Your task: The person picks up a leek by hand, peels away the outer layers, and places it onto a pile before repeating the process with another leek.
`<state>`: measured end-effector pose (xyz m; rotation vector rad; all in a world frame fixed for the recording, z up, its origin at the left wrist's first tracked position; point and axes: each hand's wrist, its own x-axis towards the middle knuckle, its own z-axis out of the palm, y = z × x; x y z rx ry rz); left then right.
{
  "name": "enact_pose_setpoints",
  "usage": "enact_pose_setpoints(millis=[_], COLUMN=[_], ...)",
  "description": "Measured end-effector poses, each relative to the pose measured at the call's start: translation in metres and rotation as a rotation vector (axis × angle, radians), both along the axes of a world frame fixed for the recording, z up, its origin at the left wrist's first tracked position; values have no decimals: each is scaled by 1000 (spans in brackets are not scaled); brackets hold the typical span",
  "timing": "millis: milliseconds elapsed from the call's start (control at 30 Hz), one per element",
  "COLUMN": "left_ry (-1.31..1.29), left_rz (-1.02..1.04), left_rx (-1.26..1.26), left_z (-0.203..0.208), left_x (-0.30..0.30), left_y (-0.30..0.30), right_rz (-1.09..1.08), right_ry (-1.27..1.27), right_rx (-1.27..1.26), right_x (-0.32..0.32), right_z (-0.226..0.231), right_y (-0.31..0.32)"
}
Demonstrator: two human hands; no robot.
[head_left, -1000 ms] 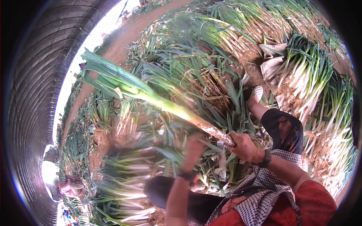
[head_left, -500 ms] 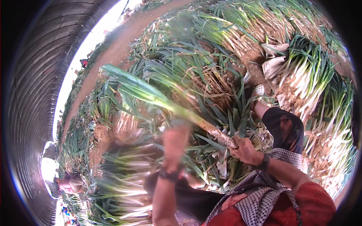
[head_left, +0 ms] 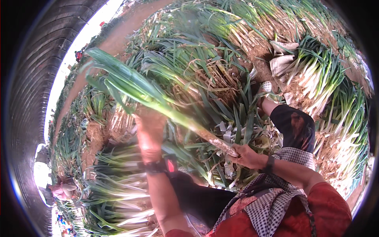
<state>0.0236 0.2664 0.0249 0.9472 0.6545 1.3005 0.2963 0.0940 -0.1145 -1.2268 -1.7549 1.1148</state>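
Note:
A long leek point(head_left: 177, 117) slants across the middle, its green leaves toward the upper left and its brownish white stalk toward the lower right. My right hand point(head_left: 248, 156) is closed around the stalk's lower end, fingers wrapped over it. My left hand point(head_left: 150, 123), smeared by motion, is just below the leek where the leaves spread. Its fingers are blurred, so whether they grip the leek does not show. Underneath lie a heap of loose leaves and pale peelings point(head_left: 268, 138).
Cleaned leeks point(head_left: 130, 197) lie in a row at lower left, with more point(head_left: 312, 89) at right. Untrimmed bundles with dry roots point(head_left: 221, 81) lie ahead. A beige cloth point(head_left: 281, 64) is beyond my foot point(head_left: 267, 87). The ribbed tunnel wall point(head_left: 33, 91) curves along the left.
My left hand has moved up and to the left, toward the leek's leaves. The right hand still holds the stalk end, and the leek has shifted slightly left.

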Motion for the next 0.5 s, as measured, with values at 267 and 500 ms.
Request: enact_pose_setpoints(millis=[267, 500], left_ry=[-204, 252], left_rz=[44, 209], left_rx=[-24, -167], left_z=[-16, -35], left_x=[3, 10], left_y=[-8, -38], right_rz=[65, 5], right_ry=[-36, -218], right_rx=[478, 714], right_x=[-47, -105], right_z=[84, 72], right_y=[76, 98])
